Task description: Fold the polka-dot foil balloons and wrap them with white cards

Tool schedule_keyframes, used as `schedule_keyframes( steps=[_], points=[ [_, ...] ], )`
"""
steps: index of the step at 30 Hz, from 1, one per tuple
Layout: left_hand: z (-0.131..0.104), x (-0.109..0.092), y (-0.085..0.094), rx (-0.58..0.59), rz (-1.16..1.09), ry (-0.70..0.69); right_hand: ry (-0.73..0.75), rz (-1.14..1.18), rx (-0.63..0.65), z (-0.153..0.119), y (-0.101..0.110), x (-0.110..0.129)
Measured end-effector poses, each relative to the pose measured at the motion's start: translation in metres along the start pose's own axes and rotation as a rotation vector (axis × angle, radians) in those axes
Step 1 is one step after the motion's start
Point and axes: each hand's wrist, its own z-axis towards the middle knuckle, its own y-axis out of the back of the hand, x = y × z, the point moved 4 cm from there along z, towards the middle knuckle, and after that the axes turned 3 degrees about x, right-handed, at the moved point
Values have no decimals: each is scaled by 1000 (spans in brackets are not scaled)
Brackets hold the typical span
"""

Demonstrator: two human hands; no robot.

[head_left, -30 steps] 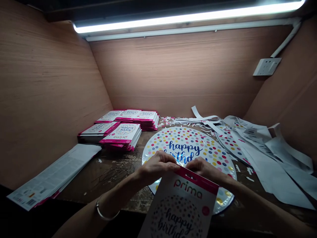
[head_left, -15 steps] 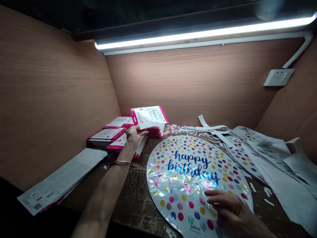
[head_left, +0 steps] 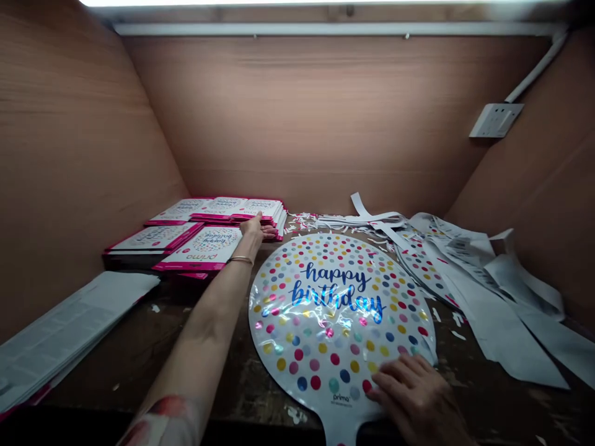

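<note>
My left hand [head_left: 255,230] reaches to the stacked pink-edged packets [head_left: 263,209] at the back left, its fingers apart against the front of the rearmost right pile. Another dotted packet [head_left: 204,246] lies just left of the wrist. My right hand [head_left: 409,390] rests with spread fingers on the lower right edge of a round foil balloon [head_left: 325,341]. The balloon lies flat, dotted in many colours, with blue "happy birthday" lettering and its neck toward me. Nothing is held in the right hand.
Long printed sheets [head_left: 60,334] lie at the left. Paper strips [head_left: 367,218] and scraps are at the back. White sheets [head_left: 488,322] overlap another dotted balloon [head_left: 421,263] at the right. A socket [head_left: 496,120] is on the wall.
The packet that my left hand held up is now down on the piles, and the fingers have let go. My right hand has come down onto the balloon's edge. The view has tilted downward.
</note>
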Motion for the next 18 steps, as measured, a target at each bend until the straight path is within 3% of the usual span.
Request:
schedule_keyframes(
  steps=[3,5,6,8,10,13,18],
  points=[
    [-44,37,12,215,254,-17,-31,35,-55,4,2,9],
    [-81,73,27,393,405,-21,-82,175,-10,11,-5,14],
    [-100,91,33,537,520,-49,-111,260,19,15,-10,15],
    [-132,119,41,916,897,-261,-172,412,78,22,-19,17],
    [-148,134,48,1117,1155,-451,-221,516,117,27,-25,16],
    [-148,135,50,1152,1262,-549,-254,577,125,32,-28,13],
    [-146,131,44,1169,1298,-576,-245,517,102,39,-31,14]
  ],
)
